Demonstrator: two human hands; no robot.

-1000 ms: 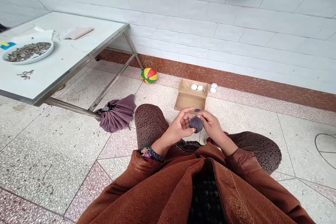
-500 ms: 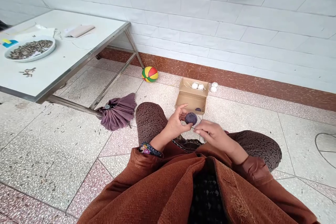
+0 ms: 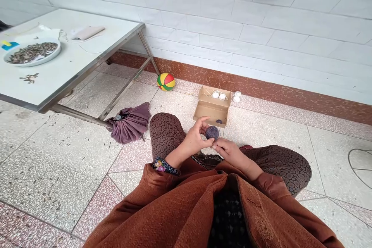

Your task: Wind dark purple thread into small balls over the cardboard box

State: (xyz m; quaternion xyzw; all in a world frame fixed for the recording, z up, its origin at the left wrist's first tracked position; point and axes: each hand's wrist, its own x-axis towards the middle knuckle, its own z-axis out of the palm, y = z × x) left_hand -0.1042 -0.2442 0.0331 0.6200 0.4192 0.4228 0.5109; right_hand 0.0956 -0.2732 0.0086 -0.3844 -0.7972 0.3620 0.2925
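A dark purple-grey ball of yarn [image 3: 212, 133] sits between the thumb and fingers of my left hand [image 3: 197, 136], its upper side showing. Just right of the ball, my right hand [image 3: 230, 152] is closed in a pinch at the ball's lower edge; a yarn strand between these fingertips is too small to make out now. Beyond my hands, an open cardboard box [image 3: 207, 113] lies on the floor. White yarn balls [image 3: 215, 94] rest in its lid part, and a small dark piece [image 3: 219, 121] lies in the near corner.
More white balls [image 3: 236, 96] lie right of the box, near the wall. A coloured ball [image 3: 166, 81] and a purple cloth bag [image 3: 130, 123] are by the legs of a white table [image 3: 95, 46]. On the table stands a plate of seeds [image 3: 35, 62]. A wire loop [image 3: 350, 164] lies far right.
My right hand has moved left and slightly down, closer to the yarn ball and my left hand. My left hand still holds the ball in nearly the same place.
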